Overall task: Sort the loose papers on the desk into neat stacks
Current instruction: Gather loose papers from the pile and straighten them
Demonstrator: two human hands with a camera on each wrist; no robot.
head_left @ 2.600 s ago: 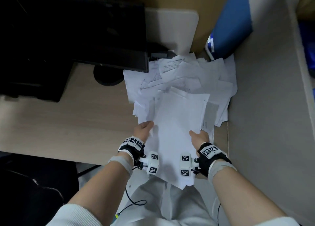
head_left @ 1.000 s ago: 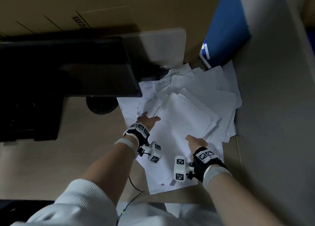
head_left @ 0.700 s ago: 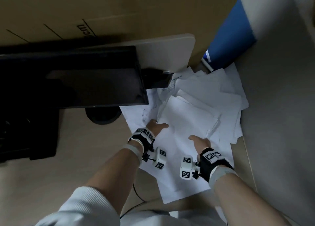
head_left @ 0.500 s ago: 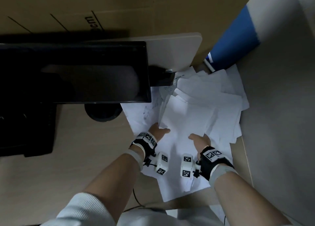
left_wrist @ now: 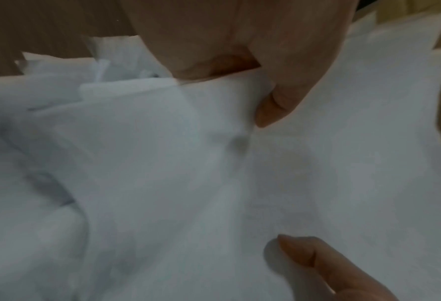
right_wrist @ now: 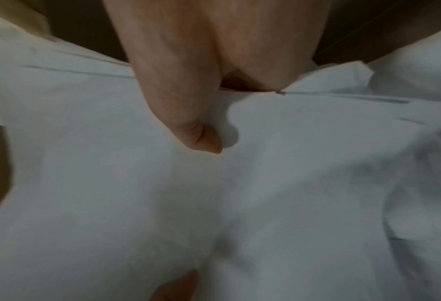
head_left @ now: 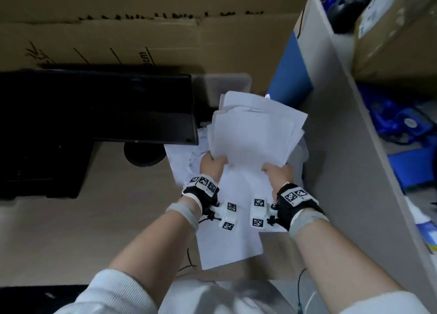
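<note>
Above the desk [head_left: 71, 219], left hand [head_left: 211, 165] and right hand [head_left: 279, 174] each grip the paper bundle [head_left: 253, 134], thumbs on top

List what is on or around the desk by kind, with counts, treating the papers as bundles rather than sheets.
Hands gripping paper: 2, the left hand and right hand
Lifted paper bundle: 1
Papers left on the desk: 1 loose layer, sheets too overlapped to count
Black monitor: 1
Blue folder: 1
Total: 6
</note>
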